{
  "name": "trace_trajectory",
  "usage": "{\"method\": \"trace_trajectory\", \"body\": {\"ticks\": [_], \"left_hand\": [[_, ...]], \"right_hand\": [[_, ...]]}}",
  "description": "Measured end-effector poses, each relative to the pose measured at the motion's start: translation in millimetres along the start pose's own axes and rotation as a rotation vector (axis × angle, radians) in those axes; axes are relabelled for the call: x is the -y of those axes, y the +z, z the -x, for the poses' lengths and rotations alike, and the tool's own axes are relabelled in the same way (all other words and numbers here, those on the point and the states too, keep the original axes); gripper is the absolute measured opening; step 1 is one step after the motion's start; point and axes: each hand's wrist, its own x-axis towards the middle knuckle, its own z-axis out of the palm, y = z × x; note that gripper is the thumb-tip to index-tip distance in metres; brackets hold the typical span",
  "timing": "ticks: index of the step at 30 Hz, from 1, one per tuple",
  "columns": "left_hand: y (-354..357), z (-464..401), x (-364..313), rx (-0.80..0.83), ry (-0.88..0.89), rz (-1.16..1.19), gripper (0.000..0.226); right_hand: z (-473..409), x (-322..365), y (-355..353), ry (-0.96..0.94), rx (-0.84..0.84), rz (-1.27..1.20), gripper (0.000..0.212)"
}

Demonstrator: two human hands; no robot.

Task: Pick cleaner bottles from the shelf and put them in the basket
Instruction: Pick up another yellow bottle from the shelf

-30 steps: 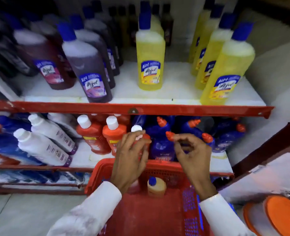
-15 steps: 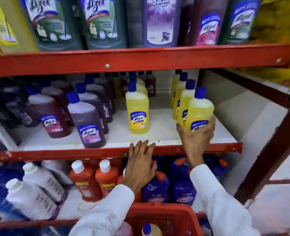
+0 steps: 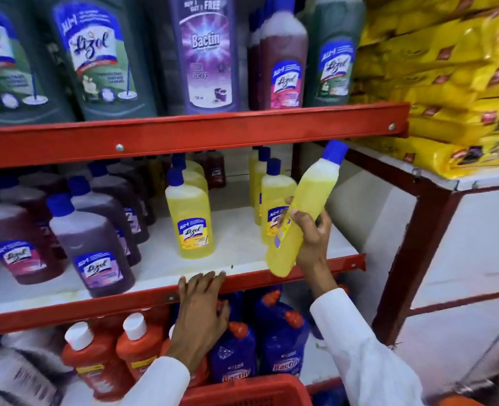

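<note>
My right hand (image 3: 311, 238) grips a yellow cleaner bottle (image 3: 307, 200) with a blue cap, tilted to the right and lifted clear of the middle shelf (image 3: 242, 244). My left hand (image 3: 200, 312) rests with its fingers spread on the red front rail (image 3: 96, 306) of that shelf and holds nothing. More yellow bottles (image 3: 191, 218) stand on the shelf, one in the middle and a row behind the lifted one. The red basket (image 3: 242, 391) shows only its rim at the bottom edge, below my arms.
Dark purple and maroon bottles (image 3: 93, 250) fill the shelf's left side. Large green and purple bottles (image 3: 207, 54) stand on the top shelf. Orange bottles (image 3: 93, 358) and blue bottles (image 3: 283, 344) sit below. Yellow sacks (image 3: 447, 83) are stacked on a white cabinet at right.
My view rose from the basket to the middle shelf. My right hand reached the front yellow bottle, closed on it and lifted it off, tilting it. My left hand moved onto the shelf rail.
</note>
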Motion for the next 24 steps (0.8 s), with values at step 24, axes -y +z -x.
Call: {"method": "trace_trajectory", "body": {"ticks": [24], "left_hand": [[-5.1, -0.3, 1.4, 0.003, -0.017, 0.057, 0.061]], "right_hand": [[-6.7, -30.9, -1.4, -0.147, -0.297, 0.636, 0.093]]}}
